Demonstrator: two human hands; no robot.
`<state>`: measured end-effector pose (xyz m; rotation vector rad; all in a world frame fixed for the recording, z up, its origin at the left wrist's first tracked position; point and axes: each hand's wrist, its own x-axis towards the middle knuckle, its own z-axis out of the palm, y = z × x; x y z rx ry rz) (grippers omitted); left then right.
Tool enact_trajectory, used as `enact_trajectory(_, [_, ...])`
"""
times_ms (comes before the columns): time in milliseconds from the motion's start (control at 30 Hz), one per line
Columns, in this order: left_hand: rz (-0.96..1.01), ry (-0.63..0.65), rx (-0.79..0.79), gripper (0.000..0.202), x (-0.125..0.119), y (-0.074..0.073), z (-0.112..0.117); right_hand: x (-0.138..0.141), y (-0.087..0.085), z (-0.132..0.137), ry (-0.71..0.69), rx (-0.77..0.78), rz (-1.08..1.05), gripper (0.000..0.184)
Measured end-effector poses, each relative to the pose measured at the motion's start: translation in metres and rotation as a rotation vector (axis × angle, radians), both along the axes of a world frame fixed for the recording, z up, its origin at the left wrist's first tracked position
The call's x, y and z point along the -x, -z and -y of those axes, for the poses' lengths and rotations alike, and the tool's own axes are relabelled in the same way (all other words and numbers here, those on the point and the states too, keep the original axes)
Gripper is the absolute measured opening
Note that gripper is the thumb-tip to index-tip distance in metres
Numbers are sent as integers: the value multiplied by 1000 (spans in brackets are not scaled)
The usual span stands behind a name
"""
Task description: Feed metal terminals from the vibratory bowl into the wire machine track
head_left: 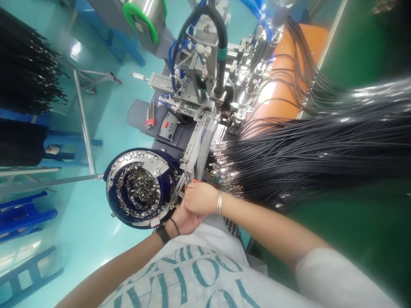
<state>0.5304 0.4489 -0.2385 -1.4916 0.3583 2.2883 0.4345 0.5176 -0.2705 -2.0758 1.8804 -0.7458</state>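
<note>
Where the right hand overlapped the left hand, their grip was indiscernible; cables lay crosswise, metal ends leftward.

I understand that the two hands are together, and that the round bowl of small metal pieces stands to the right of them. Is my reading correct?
Only the side is wrong: the head view shows the round bowl of small metal pieces to the left of the left hand and right hand, which are together.
</note>
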Motion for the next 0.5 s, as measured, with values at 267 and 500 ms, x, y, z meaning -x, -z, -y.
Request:
enact_trajectory(267, [-58, 28, 43, 21, 1, 6, -3, 10, -4, 2, -38, 117, 32, 26])
enact_trajectory(500, [99, -33, 274, 25, 5, 5, -3, 5, 7, -11, 12, 172, -20, 24])
